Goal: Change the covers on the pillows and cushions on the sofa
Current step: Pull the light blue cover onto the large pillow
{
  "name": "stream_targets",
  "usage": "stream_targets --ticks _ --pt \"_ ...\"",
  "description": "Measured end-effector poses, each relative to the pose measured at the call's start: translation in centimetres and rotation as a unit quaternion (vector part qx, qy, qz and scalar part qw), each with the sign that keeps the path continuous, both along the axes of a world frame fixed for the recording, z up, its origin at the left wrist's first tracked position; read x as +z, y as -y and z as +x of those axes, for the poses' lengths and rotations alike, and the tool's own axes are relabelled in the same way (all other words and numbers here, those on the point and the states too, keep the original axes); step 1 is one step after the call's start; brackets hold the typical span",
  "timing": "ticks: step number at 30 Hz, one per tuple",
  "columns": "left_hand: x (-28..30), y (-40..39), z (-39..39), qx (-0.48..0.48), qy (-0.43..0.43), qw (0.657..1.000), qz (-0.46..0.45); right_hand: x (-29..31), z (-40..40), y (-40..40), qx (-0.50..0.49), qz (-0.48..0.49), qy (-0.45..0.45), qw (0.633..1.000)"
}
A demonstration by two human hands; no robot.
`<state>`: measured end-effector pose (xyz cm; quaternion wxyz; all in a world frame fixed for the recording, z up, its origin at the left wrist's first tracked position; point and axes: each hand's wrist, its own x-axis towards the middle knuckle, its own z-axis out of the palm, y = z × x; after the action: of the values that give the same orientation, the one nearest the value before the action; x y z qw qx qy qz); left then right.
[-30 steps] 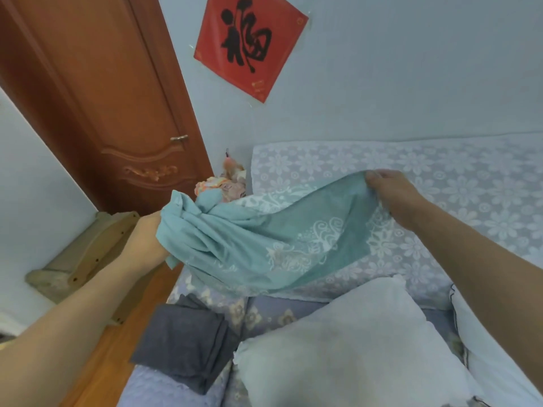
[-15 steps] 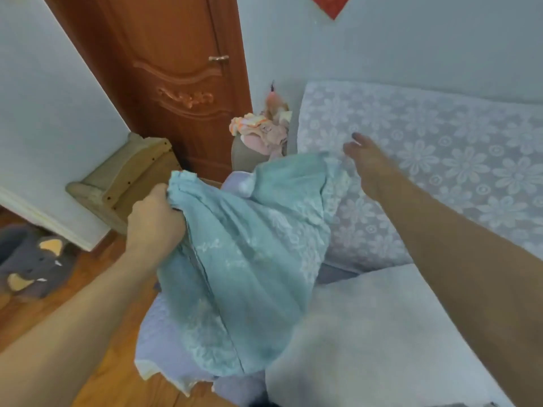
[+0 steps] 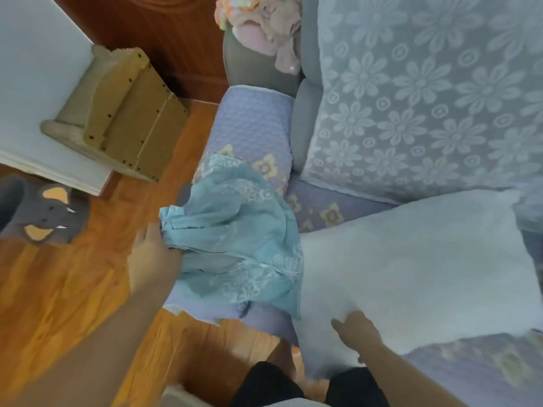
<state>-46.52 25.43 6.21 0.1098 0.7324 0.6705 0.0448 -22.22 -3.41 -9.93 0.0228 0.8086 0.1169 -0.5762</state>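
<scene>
Right, head view only, so one pass. My left hand (image 3: 152, 259) grips the bunched end of the teal cover (image 3: 235, 242), fingers curled into the gathered edge near the sofa's front-left corner. Rest of the cover sprawls loose over the quilted seat pad (image 3: 252, 127), touching the bare white pillow (image 3: 411, 265) on its left side. Judging by that, the cover is off and is prob. being dumped aside or readied for the pillow; can't tell which.

My right hand (image 3: 355, 330) sits on the pillow's near edge, fingers bent onto the fabric. Whether it truly pinches the pillow or just presses, I can't tell w/ the blur. Makes sense as an anchor: pillow overhangs the seat front, so a hand there stops it sliding to the floor.

Pillow lies flat on the seat, far edge against the floral lace backrest throw (image 3: 426, 98). On the armrest top, a pink soft toy (image 3: 264, 19). Off the sofa, on the wood floor (image 3: 58, 304), a grey elephant plush (image 3: 44, 218) and a wooden step unit (image 3: 126, 113) by the wall.
</scene>
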Motion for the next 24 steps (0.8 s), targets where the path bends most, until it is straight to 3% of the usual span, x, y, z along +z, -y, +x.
stream_targets --ticks 2,4,5,6,9,10,14,15,19,22,24 --pt "-1.3 0.7 -0.5 -0.014 -0.001 1.0 -0.02 -1.3 -1.1 0.6 -0.19 -0.027 -0.049 0.98" --pt "-2.3 1.7 -1.1 -0.043 -0.009 0.998 -0.051 -2.3 -2.1 0.3 -0.386 -0.04 -0.102 0.916" --pt "-2.7 2.4 -1.5 -0.059 -0.018 0.996 -0.068 -3.0 -2.4 0.1 -0.449 -0.044 -0.116 0.885" --pt "-3.1 3.0 -2.0 -0.074 -0.029 0.994 -0.079 -3.5 -2.5 -0.2 -0.466 -0.043 -0.109 0.877" --pt "-3.5 4.2 -3.3 -0.084 -0.027 0.993 -0.081 -4.2 -1.6 -0.7 -0.284 -0.011 0.003 0.959" --pt "-3.4 4.3 -3.5 -0.07 -0.016 0.995 -0.074 -3.9 -1.1 -0.9 -0.244 -0.001 0.041 0.969" --pt "-2.6 4.1 -3.3 -0.015 0.034 0.998 -0.048 0.5 0.7 -2.0 -0.176 0.058 0.146 0.972" --pt "-2.4 3.9 -3.1 -0.011 0.046 0.998 -0.042 2.1 1.0 -2.0 -0.209 0.086 0.161 0.961" --pt "-1.6 3.4 -1.0 -0.014 0.083 0.996 -0.021 10.6 5.3 -2.8 -0.426 0.217 0.222 0.85" --pt "-0.7 3.3 1.2 -0.006 0.116 0.993 -0.007 16.8 10.6 -3.7 -0.573 0.306 0.186 0.737" --pt "0.1 3.6 2.5 0.008 0.139 0.99 -0.003 19.9 14.1 -3.5 -0.625 0.347 0.141 0.685"
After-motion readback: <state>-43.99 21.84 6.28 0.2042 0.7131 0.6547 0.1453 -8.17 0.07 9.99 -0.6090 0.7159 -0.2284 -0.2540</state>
